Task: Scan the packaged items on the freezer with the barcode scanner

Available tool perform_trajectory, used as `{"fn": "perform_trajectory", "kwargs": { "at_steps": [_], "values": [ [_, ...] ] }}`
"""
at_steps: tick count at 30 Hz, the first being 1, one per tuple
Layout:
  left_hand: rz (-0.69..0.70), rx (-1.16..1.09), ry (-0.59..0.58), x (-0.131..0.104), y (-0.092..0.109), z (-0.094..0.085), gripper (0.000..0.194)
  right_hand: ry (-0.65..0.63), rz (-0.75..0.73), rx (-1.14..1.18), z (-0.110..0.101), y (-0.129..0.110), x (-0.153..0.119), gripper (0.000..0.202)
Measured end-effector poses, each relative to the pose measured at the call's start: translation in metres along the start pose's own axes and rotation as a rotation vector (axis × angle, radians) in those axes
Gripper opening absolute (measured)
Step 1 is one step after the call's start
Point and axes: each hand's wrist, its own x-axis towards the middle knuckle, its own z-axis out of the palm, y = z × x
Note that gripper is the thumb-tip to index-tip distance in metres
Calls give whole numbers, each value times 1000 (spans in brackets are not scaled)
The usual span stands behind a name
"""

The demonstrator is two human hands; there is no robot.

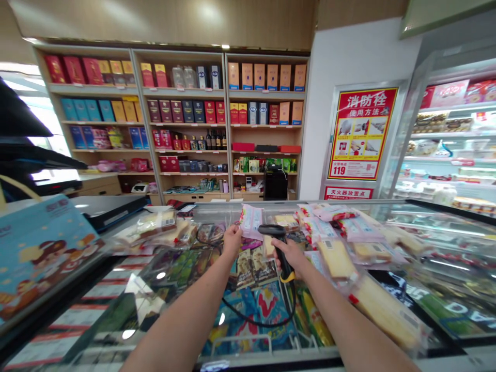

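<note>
My right hand (290,255) is wrapped round a black and yellow barcode scanner (285,266), its head pointing left. From the scanner's grip a black cable (263,324) loops down and leftward over the freezer glass. My left hand (232,239) pinches the edge of a pink and white plastic packet (251,219), which is raised just left of the scanner head. Right of my right hand lie bagged loaves of pale bread (336,259) and a pile of pink packets (321,227). More bagged bread (157,223) sits to the left of my left hand.
A glass-topped freezer (186,299) holds several ice-cream packs beneath me. A blue printed bag (46,248) stands at the left, near dark checkout equipment (108,209). Beyond are shelves of boxed bottles (186,111), a red fire-hydrant notice (363,133) and a lit cooler (453,139).
</note>
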Motion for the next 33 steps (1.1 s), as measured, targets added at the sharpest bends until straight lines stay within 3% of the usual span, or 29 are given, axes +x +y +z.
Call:
{"fn": "perform_trajectory", "kwargs": {
  "at_steps": [9, 13, 20, 33],
  "values": [
    [-2, 32, 37, 0, 5, -1, 24, -5, -9, 23, 8, 3, -1, 33],
    [-4, 38, 3, 0, 15, -19, 27, -24, -26, 52, 22, 3, -2, 40],
    [57, 95, 48, -7, 53, -93, 36, -123, -24, 35, 70, 4, 0, 38],
    [120, 140, 319, -38, 122, -246, 29, -406, -17, -3, 214, 25, -9, 44]
  ]
}}
